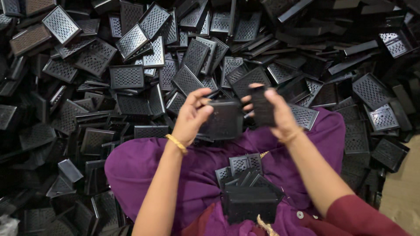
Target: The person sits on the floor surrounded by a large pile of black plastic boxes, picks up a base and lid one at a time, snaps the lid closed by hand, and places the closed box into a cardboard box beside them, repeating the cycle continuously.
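Observation:
My left hand [192, 116] grips a black perforated plastic tray [224, 120] by its left edge, held above my lap. My right hand [275, 111] holds a second, narrower black plastic piece [262, 107] upright just to the right of the tray, the two parts nearly touching. A gold bangle [176, 143] circles my left wrist. In my lap, on purple cloth [144, 166], rests a small stack of the same black trays [248, 192].
A deep heap of black perforated trays [131, 74] covers the floor ahead and to both sides, some showing pale backing through the holes. A strip of bare tan floor [404, 188] shows at the right edge.

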